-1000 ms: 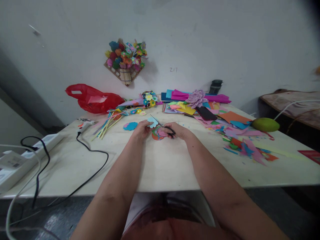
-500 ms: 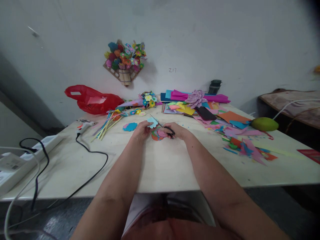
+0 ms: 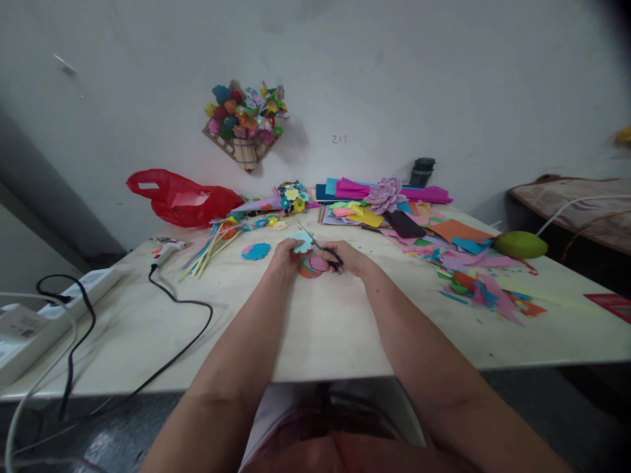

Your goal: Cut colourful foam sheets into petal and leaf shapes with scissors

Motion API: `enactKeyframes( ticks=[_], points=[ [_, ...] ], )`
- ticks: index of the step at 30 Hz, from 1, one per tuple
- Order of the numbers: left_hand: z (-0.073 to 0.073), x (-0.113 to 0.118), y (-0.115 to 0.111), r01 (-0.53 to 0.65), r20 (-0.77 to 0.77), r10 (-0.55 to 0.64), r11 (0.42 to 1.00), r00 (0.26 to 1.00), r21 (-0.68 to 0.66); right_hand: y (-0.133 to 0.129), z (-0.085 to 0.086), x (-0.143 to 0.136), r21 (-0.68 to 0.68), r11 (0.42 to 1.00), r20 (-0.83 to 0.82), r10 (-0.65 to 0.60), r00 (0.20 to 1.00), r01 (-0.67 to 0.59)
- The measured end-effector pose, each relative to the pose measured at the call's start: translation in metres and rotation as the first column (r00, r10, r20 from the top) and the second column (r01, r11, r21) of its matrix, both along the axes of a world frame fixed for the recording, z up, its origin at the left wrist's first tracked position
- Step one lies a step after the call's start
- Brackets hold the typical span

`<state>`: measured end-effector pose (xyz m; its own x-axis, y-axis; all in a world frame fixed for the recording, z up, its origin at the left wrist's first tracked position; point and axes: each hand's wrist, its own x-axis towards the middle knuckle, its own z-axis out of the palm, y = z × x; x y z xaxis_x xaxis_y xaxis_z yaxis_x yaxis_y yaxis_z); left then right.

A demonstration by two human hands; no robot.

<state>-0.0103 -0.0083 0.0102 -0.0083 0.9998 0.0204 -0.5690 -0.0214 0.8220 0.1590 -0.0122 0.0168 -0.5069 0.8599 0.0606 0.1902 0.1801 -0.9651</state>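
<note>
Between the fingers of my left hand (image 3: 286, 257) is a light blue paper flower (image 3: 302, 242) with a scalloped edge. My right hand (image 3: 346, 257) grips the black handles of a pair of scissors (image 3: 336, 257). Their blades point up and left, lying against the right side of the blue paper; whether they cut into it I cannot tell. Under my hands lie round paper pieces (image 3: 311, 268) in orange, green and pink, partly covered. Left of my left hand, blue and pink scalloped paper flowers (image 3: 256, 251) rest on the table.
A glue gun (image 3: 167, 251) and its black cord lie at left, near a white power strip (image 3: 59, 322). Paper strips (image 3: 210, 253) and a red plastic bag (image 3: 182, 197) are behind. Coloured scraps (image 3: 488, 289), a dark phone (image 3: 405, 224) and a green oval object (image 3: 520, 244) occupy the right.
The blue paper in my left hand has shifted slightly right and turned a little against the scissors. My right hand stays almost in place. The view has moved very slightly.
</note>
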Motion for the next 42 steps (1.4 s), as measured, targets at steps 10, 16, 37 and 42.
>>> enactKeyframes(
  ticks=[10,16,37,42],
  points=[
    [-0.002,0.013,0.004,-0.121,0.039,0.123,0.991,0.992,-0.054,0.001,-0.001,-0.001,-0.007,0.999,-0.054,-0.052,0.997,0.052],
    [0.005,0.02,-0.003,-0.155,-0.003,0.155,0.985,0.988,-0.079,0.0,0.0,-0.001,-0.025,0.997,-0.091,-0.073,0.993,0.072],
    [-0.003,0.033,-0.003,-0.297,-0.104,0.303,0.953,0.947,0.069,-0.004,0.002,-0.007,-0.03,0.983,-0.141,-0.185,0.972,0.183],
    [-0.004,0.034,-0.002,-0.282,-0.099,0.289,0.957,0.952,0.073,0.0,-0.002,-0.008,-0.026,0.98,-0.15,-0.201,0.968,0.199]
  ],
)
